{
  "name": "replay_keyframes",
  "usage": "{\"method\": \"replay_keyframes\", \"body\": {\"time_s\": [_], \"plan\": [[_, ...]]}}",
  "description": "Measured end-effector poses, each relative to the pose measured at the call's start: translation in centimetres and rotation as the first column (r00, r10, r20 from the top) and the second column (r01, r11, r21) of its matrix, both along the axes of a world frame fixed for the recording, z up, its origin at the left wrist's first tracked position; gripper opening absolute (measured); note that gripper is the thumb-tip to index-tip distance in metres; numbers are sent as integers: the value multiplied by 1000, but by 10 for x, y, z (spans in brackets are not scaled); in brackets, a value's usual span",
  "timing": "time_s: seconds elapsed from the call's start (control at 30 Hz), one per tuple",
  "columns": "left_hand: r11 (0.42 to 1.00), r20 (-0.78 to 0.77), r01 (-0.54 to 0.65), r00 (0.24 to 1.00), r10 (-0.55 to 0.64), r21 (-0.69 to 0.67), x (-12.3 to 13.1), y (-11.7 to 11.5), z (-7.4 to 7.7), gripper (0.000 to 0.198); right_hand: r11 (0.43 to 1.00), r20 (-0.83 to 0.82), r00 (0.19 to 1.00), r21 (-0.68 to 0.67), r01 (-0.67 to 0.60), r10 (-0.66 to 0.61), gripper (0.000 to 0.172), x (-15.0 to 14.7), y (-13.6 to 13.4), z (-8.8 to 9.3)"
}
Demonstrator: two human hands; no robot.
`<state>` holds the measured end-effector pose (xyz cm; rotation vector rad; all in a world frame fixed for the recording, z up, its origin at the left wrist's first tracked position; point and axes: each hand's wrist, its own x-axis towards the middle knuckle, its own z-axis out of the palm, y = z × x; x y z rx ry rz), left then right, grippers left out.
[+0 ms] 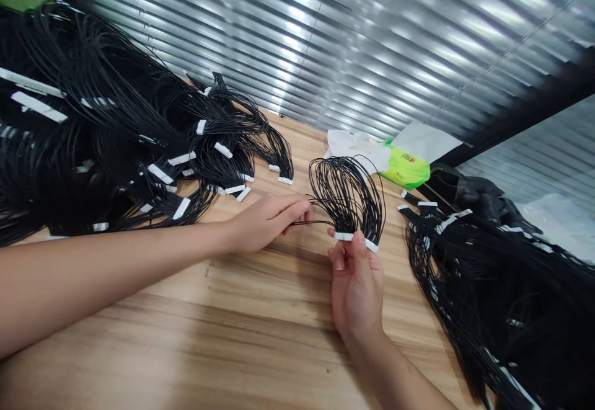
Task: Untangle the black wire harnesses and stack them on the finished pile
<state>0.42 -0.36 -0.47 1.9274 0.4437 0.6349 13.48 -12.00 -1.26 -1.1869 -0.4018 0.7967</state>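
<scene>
My right hand (356, 280) is raised over the wooden table (232, 323), its fingers closed on the white connector ends of a looped black wire harness (346, 196). The loop of thin black wires stands up above that hand. My left hand (267, 221) reaches in from the left, its fingertips pinched on a wire at the loop's left side. A big heap of similar black harnesses with white connectors (116, 143) lies just behind my left forearm.
A second pile of black harnesses (488, 292) covers the table's right side. A green and white packet (404, 167) with white paper lies at the back by the metal blinds (372, 38). Something black and crumpled (483, 199) sits at the far right.
</scene>
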Motion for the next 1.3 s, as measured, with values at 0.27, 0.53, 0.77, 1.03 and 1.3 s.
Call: {"method": "replay_keyframes", "body": {"time_s": [0.27, 0.53, 0.77, 1.03, 1.3], "plan": [[987, -5, -37, 999, 36, -157, 6, -2, -9, 14, 999, 96, 994, -7, -44, 45, 40, -4, -6, -1], [977, 33, -192, 981, 189, 91, 4, 2, -13, 13, 993, 136, 984, -2, -114, 114, 38, -7, -10, -4], [971, 147, -156, 980, 130, 180, 4, -3, -5, 13, 989, 244, 960, 5, -145, 140, 31, -9, -16, -8], [985, 125, 17, 991, -39, 175, 1, -3, -5, 12, 993, 243, 964, 27, -114, 104, 29, -10, -16, -6], [846, 78, -209, 977, 196, 491, -1, 0, -6, 19, 996, 211, 973, -10, -89, 90, 32, -5, -12, -8]]}}
